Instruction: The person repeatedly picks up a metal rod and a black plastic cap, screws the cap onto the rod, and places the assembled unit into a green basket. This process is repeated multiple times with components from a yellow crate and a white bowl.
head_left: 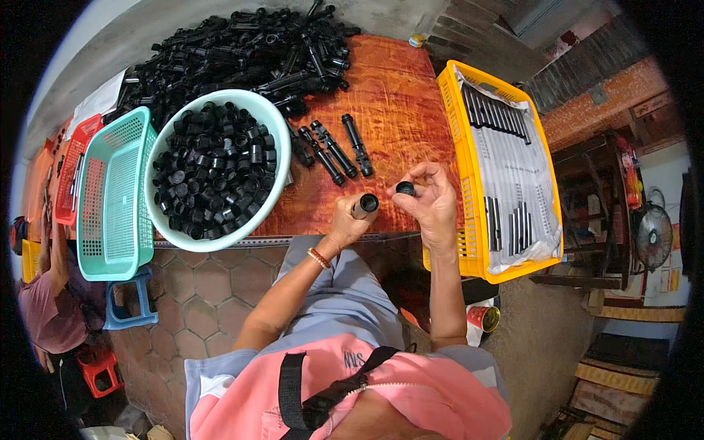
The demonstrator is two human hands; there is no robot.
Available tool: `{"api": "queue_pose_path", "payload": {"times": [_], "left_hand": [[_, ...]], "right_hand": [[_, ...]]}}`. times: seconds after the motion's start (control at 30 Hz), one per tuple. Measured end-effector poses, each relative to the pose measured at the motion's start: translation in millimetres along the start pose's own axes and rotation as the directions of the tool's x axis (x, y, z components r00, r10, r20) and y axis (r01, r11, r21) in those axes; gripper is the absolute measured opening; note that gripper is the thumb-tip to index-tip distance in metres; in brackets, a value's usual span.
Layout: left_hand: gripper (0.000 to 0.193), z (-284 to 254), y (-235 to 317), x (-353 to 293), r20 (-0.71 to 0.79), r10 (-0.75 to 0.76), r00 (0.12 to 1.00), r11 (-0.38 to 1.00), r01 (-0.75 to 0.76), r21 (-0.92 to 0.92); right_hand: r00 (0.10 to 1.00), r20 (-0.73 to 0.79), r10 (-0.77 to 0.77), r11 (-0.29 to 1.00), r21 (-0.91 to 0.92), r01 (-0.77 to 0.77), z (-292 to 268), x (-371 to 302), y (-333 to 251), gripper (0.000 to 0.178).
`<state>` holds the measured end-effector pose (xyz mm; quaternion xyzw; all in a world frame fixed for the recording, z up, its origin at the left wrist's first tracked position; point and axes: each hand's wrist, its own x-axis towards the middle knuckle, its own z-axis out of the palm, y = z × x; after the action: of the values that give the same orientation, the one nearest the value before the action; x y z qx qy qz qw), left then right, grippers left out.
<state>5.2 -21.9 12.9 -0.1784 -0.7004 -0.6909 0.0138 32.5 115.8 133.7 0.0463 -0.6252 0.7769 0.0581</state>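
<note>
My left hand (347, 224) is closed round a black tube (368, 203), its round open end turned up toward me. Between the thumb and fingers of my right hand (434, 204) is a short black cap (405, 188), held a little apart from the tube. Beyond my hands, a few ribbed black tubes (355, 143) lie on the reddish wooden table (389, 88). To their left, a pale round basin (273, 196) is full of short black caps (213, 169).
A large heap of black tubes (242, 59) covers the far left tabletop. At right, a yellow crate (469, 213) holds rows of dark tubes on white sheeting. An aqua basket (114, 253) stands beside the basin. Another person (55, 301) sits far left, near a blue stool (132, 312).
</note>
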Motion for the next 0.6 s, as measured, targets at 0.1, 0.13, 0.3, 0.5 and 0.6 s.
{"api": "queue_pose_path", "payload": {"times": [0.1,0.13,0.3,0.5,0.6], "left_hand": [[0.014,-1.5,1.9,0.9,0.009,0.023,1.0,1.0,-0.023,0.01],[0.014,-1.4,3.9,1.1,0.013,0.048,0.999,0.998,-0.048,0.028],[0.017,-3.0,2.6,1.1,0.014,0.065,0.998,0.998,-0.065,0.013],[0.023,-2.3,-4.0,0.5,0.018,0.075,0.997,0.996,-0.074,-0.049],[0.025,-6.2,3.9,0.7,0.065,0.058,0.996,0.997,-0.055,-0.045]], "right_hand": [[0.999,0.018,-0.036,0.959,-0.281,0.04,1.8,-2.5,-4.4,0.032],[0.998,0.064,-0.016,0.913,-0.405,0.041,2.1,-2.9,-10.8,0.03],[0.88,0.413,-0.236,0.631,-0.623,0.462,22.2,13.1,-29.5,0.027],[0.812,0.581,-0.049,0.586,-0.642,0.494,27.7,25.9,-33.3,0.028],[0.784,0.621,0.001,0.59,-0.634,0.501,26.6,27.7,-36.7,0.027]]}}
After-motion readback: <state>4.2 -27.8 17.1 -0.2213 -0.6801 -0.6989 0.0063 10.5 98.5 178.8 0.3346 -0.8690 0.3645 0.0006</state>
